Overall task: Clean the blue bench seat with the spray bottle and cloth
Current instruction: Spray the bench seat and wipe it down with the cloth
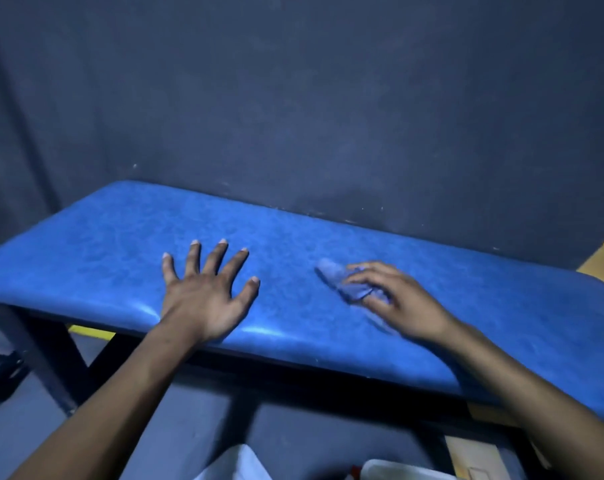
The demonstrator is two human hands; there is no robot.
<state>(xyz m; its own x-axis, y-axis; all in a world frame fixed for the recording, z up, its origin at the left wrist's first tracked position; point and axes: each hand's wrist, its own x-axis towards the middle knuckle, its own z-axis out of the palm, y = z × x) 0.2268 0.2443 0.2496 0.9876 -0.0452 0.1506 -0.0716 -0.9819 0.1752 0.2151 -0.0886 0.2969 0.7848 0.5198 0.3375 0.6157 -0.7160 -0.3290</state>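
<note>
The blue padded bench seat (113, 244) runs across the view from left to right, against a dark wall. My left hand (207, 292) lies flat on the seat near its front edge, fingers spread, holding nothing. My right hand (401, 299) presses a small crumpled bluish cloth (342, 280) onto the seat to the right of the middle; the cloth sticks out to the left from under the fingers and looks blurred. No spray bottle is in view.
A dark wall (311, 98) stands right behind the bench. Dark metal bench legs (40, 351) go down to a grey floor at the left. Yellow floor marking (602, 261) shows at the right. White objects (390, 469) sit at the bottom edge, partly cut off.
</note>
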